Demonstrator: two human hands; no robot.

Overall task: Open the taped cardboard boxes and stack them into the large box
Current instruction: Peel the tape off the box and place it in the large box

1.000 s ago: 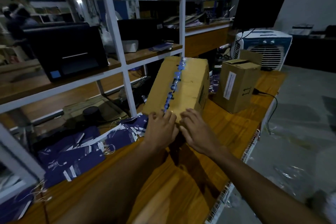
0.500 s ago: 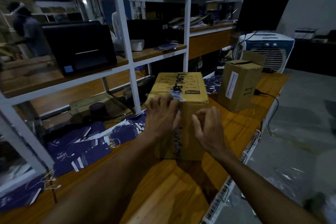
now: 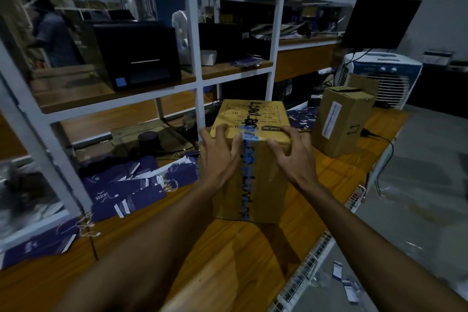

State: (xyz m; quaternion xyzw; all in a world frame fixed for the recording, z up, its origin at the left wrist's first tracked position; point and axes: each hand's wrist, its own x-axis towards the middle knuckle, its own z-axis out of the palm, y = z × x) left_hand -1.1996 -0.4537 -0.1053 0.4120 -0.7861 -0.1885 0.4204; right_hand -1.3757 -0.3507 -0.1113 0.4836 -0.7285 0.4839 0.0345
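While the white shelving unit (image 3: pixel 195 33) with its wooden boards fills the back of the view as it did half a second ago, the camera has drawn a little closer and the whole picture shows some motion blur. A wooden table (image 3: pixel 228 261) runs from the lower left to the far right, and on it stands the taped cardboard box (image 3: pixel 255 185), upright on one end, directly in front of the person; a second ago it was tilted back, its taped face turned up. A strip of tape with blue printing (image 3: pixel 245 172) runs down the middle of its near face and over the top edge. The left hand (image 3: pixel 217 159) grips the top near edge to the left of the tape, fingers curled over onto the top face. The right hand (image 3: pixel 293 157), which half a second ago lay flatter against the near face, now curls its fingers over the same edge to the right of the tape. A second cardboard box (image 3: pixel 342 121) stands well apart at the far right, its top flaps open. A black printer (image 3: pixel 136 56) sits on a shelf at the left. Dark blue paper tags (image 3: pixel 126 192) lie scattered on the table, left of the taped box.
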